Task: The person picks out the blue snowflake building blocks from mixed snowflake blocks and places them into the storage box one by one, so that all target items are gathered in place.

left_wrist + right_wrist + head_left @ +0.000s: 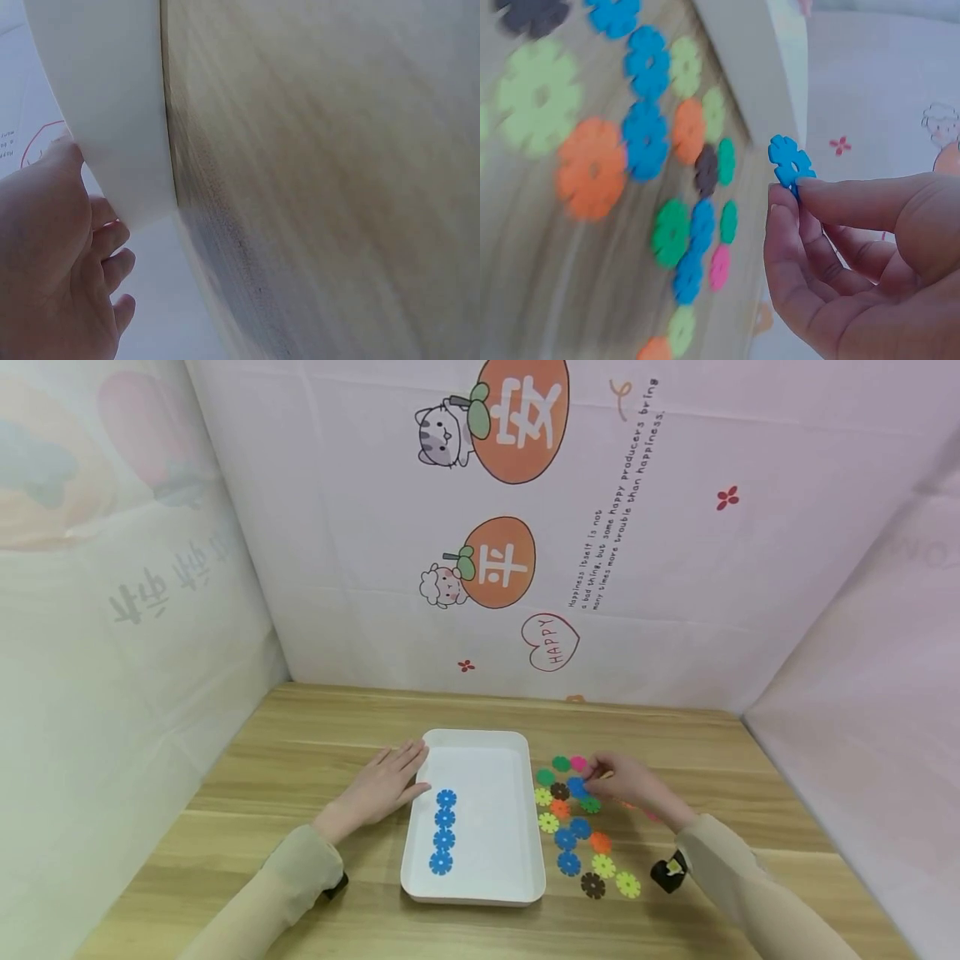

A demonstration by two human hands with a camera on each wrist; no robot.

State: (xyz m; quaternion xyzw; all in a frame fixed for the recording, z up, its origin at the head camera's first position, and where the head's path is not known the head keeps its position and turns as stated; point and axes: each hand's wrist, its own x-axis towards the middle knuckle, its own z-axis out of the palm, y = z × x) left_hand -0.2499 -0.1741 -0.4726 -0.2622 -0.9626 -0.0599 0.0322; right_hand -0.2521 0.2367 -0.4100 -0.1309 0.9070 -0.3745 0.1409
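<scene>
My left hand [384,782] rests on the left rim of a white tray [491,827], its fingers fairly straight. The left wrist view has the same hand [56,255] touching the tray's edge [112,112]. Inside the tray, several blue snowflake discs [444,839] lie in a column near the left wall. Right of the tray, my right hand [628,781] is above loose discs. Seen in the right wrist view, its thumb and forefinger pinch a blue snowflake disc [786,159], raised off the table.
Loose discs in yellow [603,865], orange [600,842], green [561,763], brown [592,886], pink [577,762] and blue [568,864] are spread over the wooden table [330,914] right of the tray. Printed cloth walls [360,568] stand behind and at both sides.
</scene>
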